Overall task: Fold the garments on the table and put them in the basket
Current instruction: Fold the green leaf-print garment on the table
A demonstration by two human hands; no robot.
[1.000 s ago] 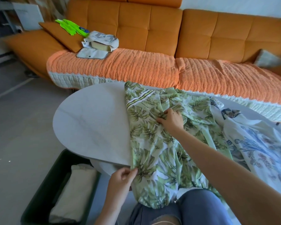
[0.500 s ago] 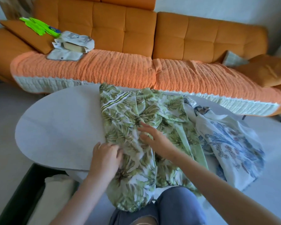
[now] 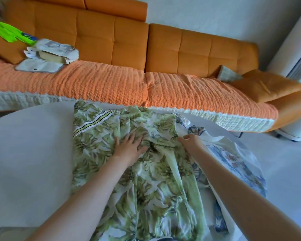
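1. A green leafy garment [image 3: 155, 188] lies spread on the pale table [image 3: 28, 162]. Its near end hangs over the table edge, toward the person.
2. The left hand [image 3: 130, 146] lies flat on the middle of the green leafy garment. Its fingers are straight and spread wide, pressing down on the cloth. It is not grabbing anything.
3. The right hand [image 3: 191, 141] is at the right edge of the green leafy garment. Its fingers are bent a little and the tips touch the cloth there. I cannot tell if they pinch it or only touch it.
4. A white garment with blue flowers [image 3: 236, 159] lies bunched up just to the right of the green one, touching it. It is on the table too, partly under the right arm.
5. Behind the table is a big orange sofa [image 3: 195, 49]. On its left end sits a pale pile of things [image 3: 50, 53] and something bright green [image 3: 9, 33].
6. An orange pillow [image 3: 268, 86] rests on the right end of the sofa.
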